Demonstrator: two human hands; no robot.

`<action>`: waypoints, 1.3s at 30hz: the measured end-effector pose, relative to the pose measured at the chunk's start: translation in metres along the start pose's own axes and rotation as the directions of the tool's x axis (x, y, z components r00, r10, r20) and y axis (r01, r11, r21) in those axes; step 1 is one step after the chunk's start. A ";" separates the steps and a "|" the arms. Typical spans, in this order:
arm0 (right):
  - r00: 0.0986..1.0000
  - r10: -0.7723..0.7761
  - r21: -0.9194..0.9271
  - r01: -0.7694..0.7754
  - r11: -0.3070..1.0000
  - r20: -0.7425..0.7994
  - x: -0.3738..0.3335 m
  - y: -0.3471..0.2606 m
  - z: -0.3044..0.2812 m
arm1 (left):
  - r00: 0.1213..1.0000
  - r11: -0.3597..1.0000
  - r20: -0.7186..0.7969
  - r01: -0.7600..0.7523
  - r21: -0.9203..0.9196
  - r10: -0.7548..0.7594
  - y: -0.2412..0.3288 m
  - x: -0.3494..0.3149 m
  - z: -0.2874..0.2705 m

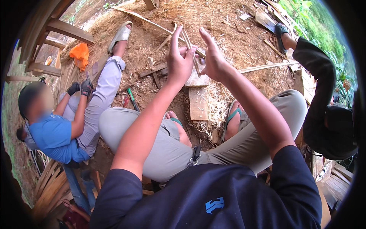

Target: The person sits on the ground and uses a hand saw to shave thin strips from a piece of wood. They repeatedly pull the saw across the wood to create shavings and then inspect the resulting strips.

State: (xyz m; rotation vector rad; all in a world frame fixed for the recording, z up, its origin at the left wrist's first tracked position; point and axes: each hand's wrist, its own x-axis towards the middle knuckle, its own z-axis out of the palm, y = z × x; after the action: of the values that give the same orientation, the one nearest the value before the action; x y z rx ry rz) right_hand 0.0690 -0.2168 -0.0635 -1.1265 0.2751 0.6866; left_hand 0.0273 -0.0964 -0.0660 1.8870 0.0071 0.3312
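**A:** Report the state of your hands.

**B:** Your left hand is raised in front of you, thumb and fingers pinched around thin bamboo sticks. Your right hand meets it from the other side; its fingertips touch the same sticks, with the index finger extended upward. The sticks are held in the air above the ground, fanning out upward and downward from the grip.

**A:** What lies below the hands?

**B:** A flat wooden block rests on the dirt between your feet, with a second board just beyond it. Pale wood shavings are piled beside the block. Your right foot, in a teal sandal, sits near the shavings.

**A:** What stands around you?

**B:** A person in a blue shirt sits at your left, wearing dark gloves, one leg stretched toward the work area. A green-handled tool lies on the ground beside that leg. An orange cloth lies farther left. A person in a black sleeve sits at your right. Long wooden slats lie scattered across the dirt beyond the hands.
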 end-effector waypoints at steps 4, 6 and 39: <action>0.996 0.037 -0.072 -0.032 0.997 0.081 -0.006 0.001 0.000 | 0.998 0.998 0.022 -0.055 0.039 0.054 -0.005 0.000 0.001; 0.982 0.038 -0.086 -0.022 0.996 0.186 -0.006 0.000 -0.001 | 0.999 0.999 0.025 -0.034 0.042 0.033 -0.004 -0.003 0.004; 0.873 -0.103 0.118 0.052 0.992 0.477 0.009 0.063 -0.004 | 0.980 0.898 -0.145 0.064 -0.436 -0.140 0.016 0.024 -0.028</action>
State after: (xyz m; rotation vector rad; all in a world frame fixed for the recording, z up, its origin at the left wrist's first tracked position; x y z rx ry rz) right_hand 0.0370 -0.2015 -0.1164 -0.8293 -0.1623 0.8486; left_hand 0.0416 -0.0720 -0.0374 1.4089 0.1403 0.3884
